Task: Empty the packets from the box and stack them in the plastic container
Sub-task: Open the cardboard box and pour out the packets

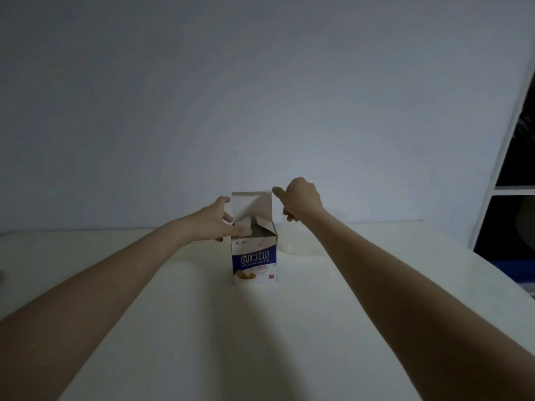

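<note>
I saw a small box [254,261] standing upright on the white table [260,342], about mid-table and near the far wall [260,82]. Its front was blue and white with printed lettering. The top was open: the lid flap [251,205] stood up at the back, and a side flap on the right leaned outward. Inside the mouth I could make out something dark, but I could not tell whether it was packets.

My left hand [215,219] was at the box's top left corner. Its fingers [241,231] lay fairly straight across the rim of the opening, touching it, with the thumb raised beside the lid flap's left edge. I counted that hand as spread, not clenched on anything.

My right hand [299,198] hovered just right of the lid flap, at the level of its top edge. The thumb pointed left toward the flap's upper right corner and seemed to touch or nearly touch it; the other fingers were curled under. I could not tell whether it was pinching the flap.

The container [292,241], pale and translucent, sat on the table just behind and to the right of the box, partly hidden by my right forearm. At the far right, a dark window [515,140] with a white frame showed.
</note>
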The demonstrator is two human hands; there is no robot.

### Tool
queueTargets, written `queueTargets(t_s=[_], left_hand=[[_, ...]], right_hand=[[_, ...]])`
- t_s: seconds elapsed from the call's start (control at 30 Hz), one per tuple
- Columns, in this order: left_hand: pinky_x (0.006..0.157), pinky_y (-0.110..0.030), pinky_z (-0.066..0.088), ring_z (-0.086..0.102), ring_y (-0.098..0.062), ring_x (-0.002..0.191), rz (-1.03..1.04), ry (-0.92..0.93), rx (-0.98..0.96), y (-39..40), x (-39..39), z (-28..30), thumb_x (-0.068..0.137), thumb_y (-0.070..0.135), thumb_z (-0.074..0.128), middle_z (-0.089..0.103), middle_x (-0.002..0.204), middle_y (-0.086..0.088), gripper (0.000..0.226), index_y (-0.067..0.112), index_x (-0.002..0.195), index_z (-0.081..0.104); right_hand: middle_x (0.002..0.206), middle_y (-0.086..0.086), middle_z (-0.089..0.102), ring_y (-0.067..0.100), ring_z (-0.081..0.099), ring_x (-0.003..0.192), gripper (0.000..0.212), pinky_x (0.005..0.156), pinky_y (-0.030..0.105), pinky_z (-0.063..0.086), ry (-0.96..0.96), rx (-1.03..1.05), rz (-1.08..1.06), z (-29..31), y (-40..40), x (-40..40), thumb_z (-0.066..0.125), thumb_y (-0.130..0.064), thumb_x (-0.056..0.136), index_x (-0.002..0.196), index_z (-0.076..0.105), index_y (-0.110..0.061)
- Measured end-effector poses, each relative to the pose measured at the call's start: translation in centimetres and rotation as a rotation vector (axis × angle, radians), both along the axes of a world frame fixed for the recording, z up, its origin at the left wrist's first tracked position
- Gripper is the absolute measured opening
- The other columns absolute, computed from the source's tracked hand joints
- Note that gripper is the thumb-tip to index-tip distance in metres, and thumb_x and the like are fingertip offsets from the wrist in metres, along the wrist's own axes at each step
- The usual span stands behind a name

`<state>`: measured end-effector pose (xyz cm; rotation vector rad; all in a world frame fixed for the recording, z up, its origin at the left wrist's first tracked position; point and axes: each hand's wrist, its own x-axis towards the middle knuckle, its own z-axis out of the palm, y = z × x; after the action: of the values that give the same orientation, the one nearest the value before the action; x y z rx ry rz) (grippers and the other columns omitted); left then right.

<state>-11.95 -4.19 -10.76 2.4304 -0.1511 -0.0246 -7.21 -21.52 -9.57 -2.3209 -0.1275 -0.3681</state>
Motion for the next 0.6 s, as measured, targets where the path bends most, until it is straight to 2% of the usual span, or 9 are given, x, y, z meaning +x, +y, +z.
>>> queueTargets(t_s=[0.07, 0.13, 0.23, 0.3, 0.37, 0.43, 0.5, 0.6], left_hand=[[0.079, -0.028, 0.05, 0.056, -0.017, 0.097, 0.038, -0.043, -0.012, -0.6, -0.2, -0.1, 0.084, 0.037, 0.065, 0.052, 0.11, 0.0, 0.086, 0.012, 0.146, 0.011], [0.069, -0.025, 0.048, 0.057, -0.016, 0.088, 0.066, -0.089, 0.009, -1.0, 0.3, -0.3, 0.086, 0.037, 0.062, 0.056, 0.103, 0.0, 0.074, 0.009, 0.139, 0.02], [0.079, -0.036, 0.053, 0.064, -0.024, 0.086, 0.167, -0.232, -0.01, -0.7, 0.8, -0.8, 0.09, 0.032, 0.055, 0.063, 0.103, -0.009, 0.044, 0.007, 0.121, 0.035], [0.078, -0.039, 0.054, 0.067, -0.025, 0.076, 0.187, -0.316, -0.081, -0.3, 1.0, -1.0, 0.092, 0.02, 0.053, 0.065, 0.1, -0.015, 0.024, 0.009, 0.108, 0.038], [0.069, -0.035, 0.054, 0.066, -0.022, 0.068, 0.15, -0.357, -0.028, 0.0, 1.3, -1.5, 0.091, 0.013, 0.054, 0.059, 0.098, -0.013, 0.022, 0.013, 0.105, 0.038], [0.074, -0.035, 0.054, 0.064, -0.025, 0.082, 0.1, -0.371, 0.122, 0.3, 1.6, -1.9, 0.088, 0.014, 0.058, 0.051, 0.111, -0.011, 0.036, 0.018, 0.118, 0.04], [0.091, -0.037, 0.047, 0.049, -0.028, 0.11, 0.066, -0.378, 0.336, 0.4, 2.0, -2.0, 0.086, 0.018, 0.06, 0.037, 0.129, -0.011, 0.054, 0.026, 0.135, 0.039], [0.108, -0.04, 0.033, 0.017, -0.03, 0.135, -0.044, -0.347, 0.493, 0.6, 2.7, -1.2, 0.088, 0.018, 0.057, 0.016, 0.15, -0.005, 0.055, 0.029, 0.139, 0.04]], right_hand=[[0.07, 0.007, 0.064, 0.017, 0.056, 0.053, 0.036, 0.055, 0.026, 0.048, 0.032, 0.054, 0.01, -0.3, 0.6, -0.3, 0.049, -0.032, 0.093, 0.088, 0.064, 0.001], [0.087, 0.009, 0.064, 0.019, 0.054, 0.071, 0.034, 0.057, 0.025, 0.042, 0.057, 0.071, 0.08, -0.4, 1.0, -0.4, 0.052, -0.031, 0.091, 0.097, 0.066, -0.001], [0.111, 0.009, 0.057, 0.019, 0.049, 0.095, 0.034, 0.076, 0.029, 0.043, 0.18, 0.308, 0.346, -0.4, 1.1, -1.1, 0.053, -0.026, 0.091, 0.119, 0.058, -0.007], [0.124, 0.011, 0.056, 0.02, 0.051, 0.101, 0.042, 0.083, 0.031, 0.045, 0.19, 0.22, 0.394, -0.7, 1.5, -1.1, 0.058, -0.026, 0.088, 0.127, 0.052, -0.009], [0.126, 0.011, 0.056, 0.024, 0.055, 0.108, 0.045, 0.091, 0.034, 0.049, 0.152, -0.022, 0.33, -1.1, 2.3, -0.6, 0.061, -0.024, 0.086, 0.126, 0.052, -0.007], [0.125, 0.012, 0.058, 0.027, 0.055, 0.114, 0.036, 0.099, 0.037, 0.047, 0.094, -0.232, 0.269, -1.2, 2.8, -0.4, 0.059, -0.017, 0.086, 0.12, 0.056, -0.004], [0.123, 0.013, 0.058, 0.029, 0.054, 0.114, 0.031, 0.102, 0.039, 0.044, 0.089, -0.395, 0.237, -1.1, 3.1, -0.1, 0.054, -0.015, 0.089, 0.116, 0.06, -0.002], [0.118, 0.014, 0.061, 0.029, 0.059, 0.108, 0.038, 0.096, 0.036, 0.049, 0.155, -0.383, 0.232, -0.7, 3.1, -0.2, 0.051, -0.029, 0.092, 0.118, 0.059, -0.003]])
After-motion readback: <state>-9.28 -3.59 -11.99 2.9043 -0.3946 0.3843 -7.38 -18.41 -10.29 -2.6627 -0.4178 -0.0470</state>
